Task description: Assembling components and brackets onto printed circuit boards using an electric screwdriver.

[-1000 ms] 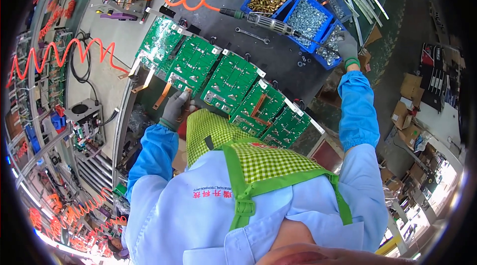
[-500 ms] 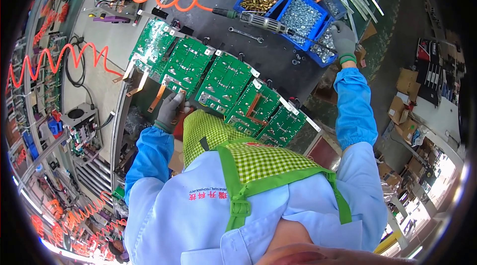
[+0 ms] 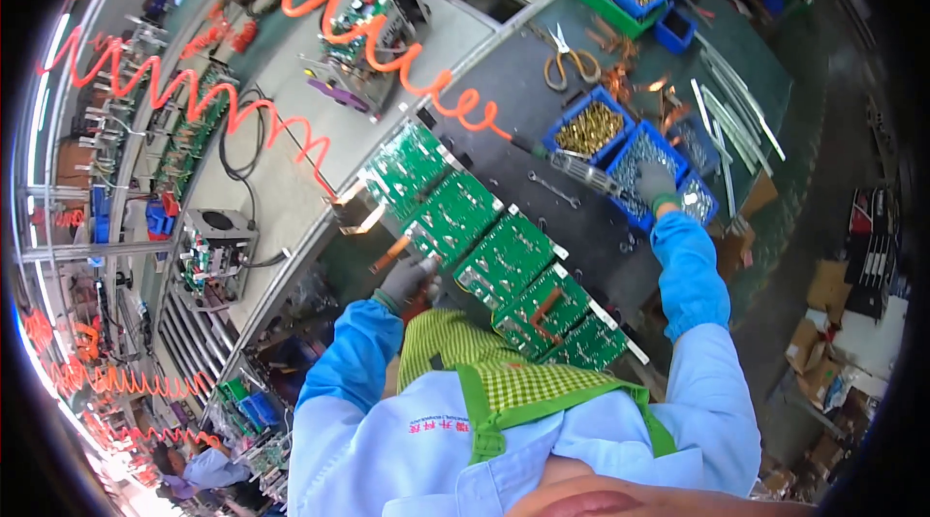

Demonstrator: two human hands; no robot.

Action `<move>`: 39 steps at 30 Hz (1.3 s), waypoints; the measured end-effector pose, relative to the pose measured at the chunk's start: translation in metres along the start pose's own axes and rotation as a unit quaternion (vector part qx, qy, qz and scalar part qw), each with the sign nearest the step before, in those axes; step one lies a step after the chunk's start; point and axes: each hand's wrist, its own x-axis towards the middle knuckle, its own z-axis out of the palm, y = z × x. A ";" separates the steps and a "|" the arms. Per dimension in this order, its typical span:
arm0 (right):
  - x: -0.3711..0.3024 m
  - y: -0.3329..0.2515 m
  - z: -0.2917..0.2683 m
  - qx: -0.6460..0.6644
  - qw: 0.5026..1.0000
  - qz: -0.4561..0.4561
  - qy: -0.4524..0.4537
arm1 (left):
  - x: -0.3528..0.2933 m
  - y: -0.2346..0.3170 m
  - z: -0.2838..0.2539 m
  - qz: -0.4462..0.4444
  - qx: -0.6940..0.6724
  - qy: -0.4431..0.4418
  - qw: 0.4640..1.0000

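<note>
Workbench, bin beneath right hand

Pale-blue shirt, red chest lettering; bright-blue oversleeves; green-checked apron, green straps; hands in grey gloves.

Five PCBs in diag. row on workbench, L end far, R end near. L hand at near edge of 2nd PCB from L. Wrench behind row; driver behind wrench, in front of bolt bin. R of that: fastener bin, R hand in it, then 3rd bin. Scissors behind bolt bin. Metal strips behind/R of bins.
</note>
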 end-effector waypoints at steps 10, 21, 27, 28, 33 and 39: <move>-0.016 -0.008 0.013 -0.014 0.995 0.069 0.065 | 0.005 -0.007 -0.011 0.022 0.018 -0.018 0.999; -0.059 -0.002 -0.022 0.017 0.981 0.112 0.159 | 0.009 -0.007 -0.025 0.038 -0.018 -0.147 0.988; -0.072 -0.013 -0.061 0.044 0.965 0.186 0.178 | 0.013 -0.001 -0.028 0.053 -0.024 -0.163 0.985; -0.068 -0.018 -0.063 0.047 0.961 0.198 0.186 | 0.014 0.002 -0.026 0.050 -0.022 -0.175 0.983; -0.083 -0.017 -0.064 0.142 0.926 0.229 0.264 | 0.020 -0.002 -0.027 0.061 0.028 -0.179 0.981; -0.135 -0.217 -0.111 0.485 0.854 -0.041 0.181 | 0.021 -0.003 -0.026 0.064 0.013 -0.161 0.985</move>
